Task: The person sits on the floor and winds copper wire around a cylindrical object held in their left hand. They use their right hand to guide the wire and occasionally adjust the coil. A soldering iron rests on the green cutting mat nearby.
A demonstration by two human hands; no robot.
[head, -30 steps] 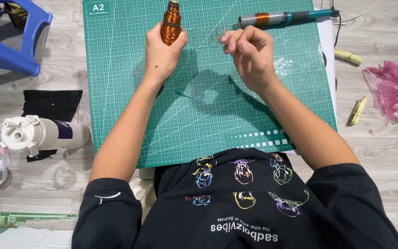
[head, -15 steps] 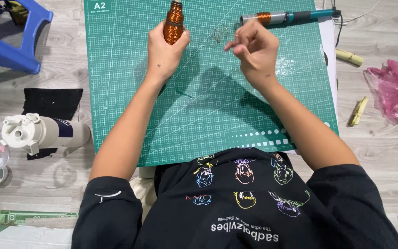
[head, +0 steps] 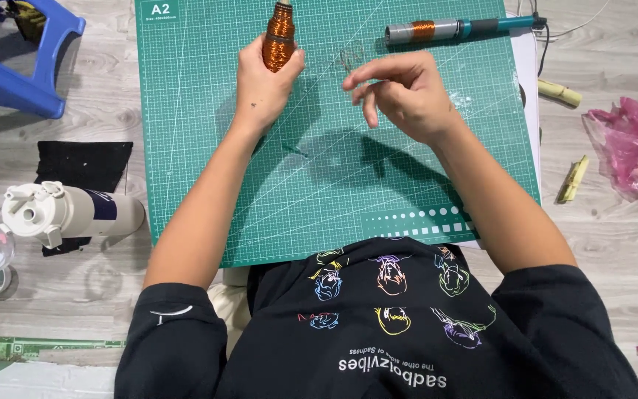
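Inside the left hand (head: 263,85), closed around it, sits a copper wire spool (head: 280,37); beside it the right hand (head: 407,92) hovers, fingers loosely open, above the green cutting mat (head: 319,192).

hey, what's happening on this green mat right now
A person works over a green cutting mat. The left hand grips a spool of copper-coloured wire. The right hand hovers beside it with fingers loosely curled; any wire between them is too thin to see. A pen-shaped tool lies at the mat's top edge.
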